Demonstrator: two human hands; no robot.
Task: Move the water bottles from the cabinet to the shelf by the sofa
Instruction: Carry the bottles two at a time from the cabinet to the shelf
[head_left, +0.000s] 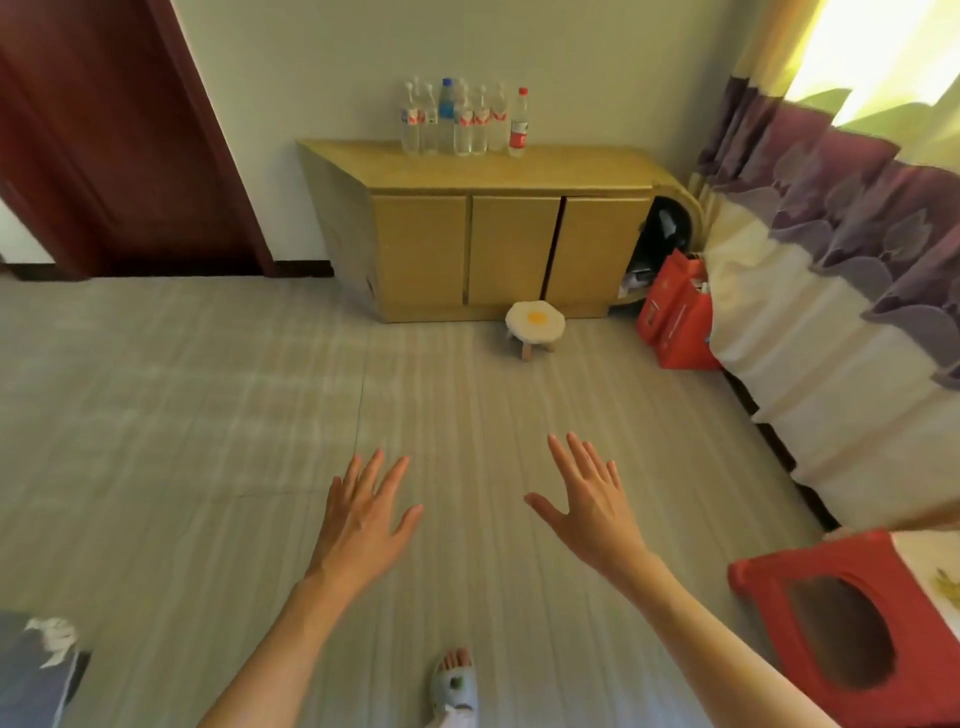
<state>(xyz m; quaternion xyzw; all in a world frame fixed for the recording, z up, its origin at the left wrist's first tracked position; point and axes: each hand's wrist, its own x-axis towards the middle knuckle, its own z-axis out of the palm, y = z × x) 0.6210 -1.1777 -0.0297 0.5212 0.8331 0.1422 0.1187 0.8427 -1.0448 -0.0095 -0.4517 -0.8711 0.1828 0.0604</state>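
**Bottles up top, hands empty**

From my feed, water bottles (462, 122) cluster on the cabinet (483, 249) at upper center. Left hand (363, 514) and right hand (589, 504) hover spread over the floor, lower center. Fried-egg stool (535, 325) sits just before the cabinet.

No legible text on the water bottles' (464, 120) labels or red bag (674, 317).

Water bottles (462, 122) stand clustered on the wooden cabinet (519, 169)
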